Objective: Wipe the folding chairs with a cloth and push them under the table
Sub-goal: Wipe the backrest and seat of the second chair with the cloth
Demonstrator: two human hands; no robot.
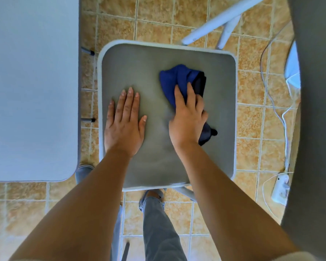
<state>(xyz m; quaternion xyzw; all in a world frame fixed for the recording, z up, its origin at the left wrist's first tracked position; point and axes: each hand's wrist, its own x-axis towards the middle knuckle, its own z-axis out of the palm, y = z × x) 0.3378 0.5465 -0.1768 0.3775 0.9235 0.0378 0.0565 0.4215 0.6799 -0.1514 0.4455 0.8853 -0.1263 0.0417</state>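
Two hands are seen on the grey seat of the folding chair (139, 68). The left hand (123, 125) is laid flat on the seat's near-left part, fingers straight and held slightly apart, thumb spread to the right. The right hand (186, 121) is pressed down on the blue cloth (177, 78), fingers curled over it and clamped on its bunched folds, though the outer fingers are blurred. The cloth is found on the right half of the seat, spilling out beyond the fingertips and again beside the wrist. The table (32, 81) is seen just left of the chair, with a narrow strip of tiled floor (252, 129) shown between them. White legs of a second chair (215, 21) are caught at the far right, and a power strip (280, 187) is spotted on the floor to the right.
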